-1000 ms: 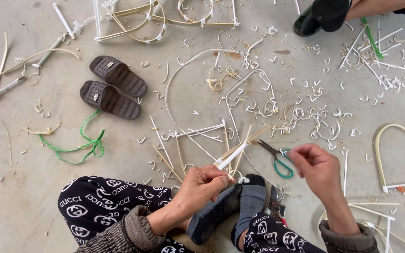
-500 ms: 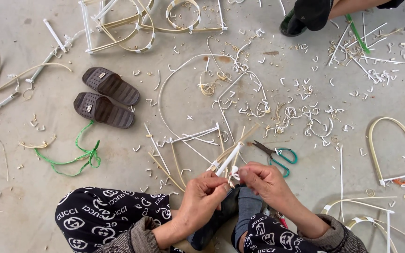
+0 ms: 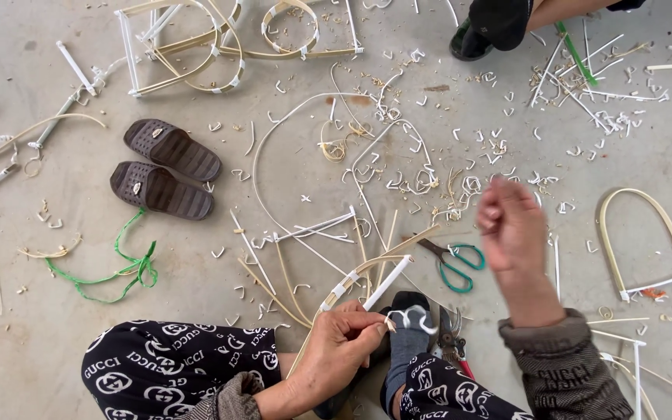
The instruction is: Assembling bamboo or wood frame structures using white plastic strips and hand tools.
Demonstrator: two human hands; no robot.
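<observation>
You sat on the grey concrete floor (image 3: 56, 327) with your left hand (image 3: 341, 342) pinched shut on the joint of the thin bamboo strips bound with white tape (image 3: 367, 280), and that grip looked meant to keep the crossing from slipping while the white plastic strip (image 3: 408, 317) curled loose just beside your fingertips. Your right hand (image 3: 511, 229) was raised well clear of the joint, up and to its right; it was blurred, the fingers seemed bunched, but I cannot tell whether they gripped anything. The two hands were apart, so the joint hung on your left hand alone, propped over your dark sock (image 3: 407, 342), which likely steadied it. The green-handled scissors (image 3: 453, 263) lay open on the floor just right of the joint, near enough to reach, and the red-handled cutters (image 3: 453, 334) lay close below them, beside your knee. Left of the joint, well apart, the pair of brown slippers (image 3: 161, 167) sat side by side with the green plastic cord (image 3: 118, 268) tangled below them. Beyond the joint, finished bamboo hoop frames (image 3: 219, 47) lay at the far edge, a bent bamboo arch (image 3: 647, 241) far right, and short white offcuts (image 3: 445, 171) littered the floor between. Another person's dark shoe (image 3: 491, 27) showed at the top. No container was in view; everything lay loose on the floor.
</observation>
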